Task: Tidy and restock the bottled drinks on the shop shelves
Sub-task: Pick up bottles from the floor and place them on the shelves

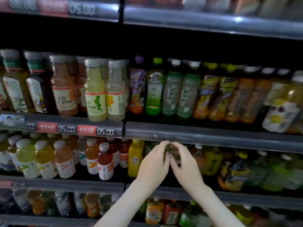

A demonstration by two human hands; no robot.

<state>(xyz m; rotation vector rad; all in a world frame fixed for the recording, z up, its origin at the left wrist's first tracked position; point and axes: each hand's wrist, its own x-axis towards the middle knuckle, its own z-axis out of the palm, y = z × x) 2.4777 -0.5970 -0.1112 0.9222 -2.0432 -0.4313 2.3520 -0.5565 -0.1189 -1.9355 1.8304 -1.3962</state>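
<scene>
- Our two forearms rise from the bottom edge of the head view, and the left hand [154, 161] and right hand [185, 164] meet just under the middle shelf rail [213, 136].
- Both hands curl their fingers round one dark bottle [172, 149]. The left grips it from the left side and the right from the right, with the fingertips almost touching over it.
- Our hands hide most of that bottle, and blur keeps us from reading its label.
- It sits at the front of its row, just right of a yellow bottle [135, 158] and close under the rail.
- We judge the step in hand to be placing or straightening this one bottle at the front of the row. We cannot tell whether it is going in or coming out.
- The next move calls for keeping it upright and low enough to clear the rail. Its base should then go down beside the yellow bottle without knocking it, label facing out.
- Further right on the same shelf, a cluster of bottles [232, 174] leans and crowds together. On the shelf above, a pale bottle [282, 112] at the far right tilts. We judge that both spots need tidying too.
</scene>
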